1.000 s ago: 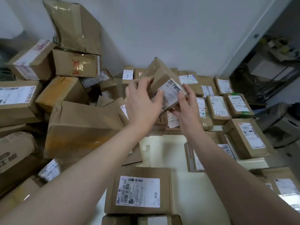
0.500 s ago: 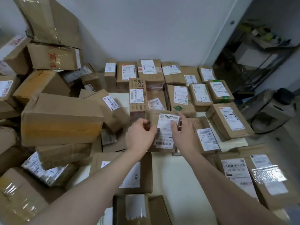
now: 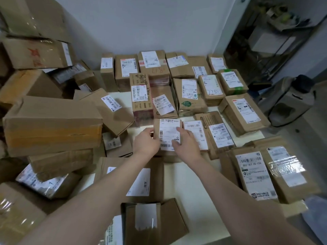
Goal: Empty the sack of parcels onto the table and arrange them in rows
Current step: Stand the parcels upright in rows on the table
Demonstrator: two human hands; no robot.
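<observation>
Parcel (image 3: 168,133), small, brown, label up: sits at the near end of the rows, low on the table (image 3: 191,183); whether it touches cannot be told. Left hand (image 3: 145,142) grips its left edge. Right hand (image 3: 185,144) has fingers (image 3: 179,129) curled over the label and right edge. Step, by judgement: placing into a row. Long axis runs away from the person, label head pointing beyond the fingers. Neighbouring parcel (image 3: 196,133) lies just right of the fingers. Next move calls for squaring edges, then letting go. Unsorted boxes (image 3: 53,124) are heaped well left of the fingers.
</observation>
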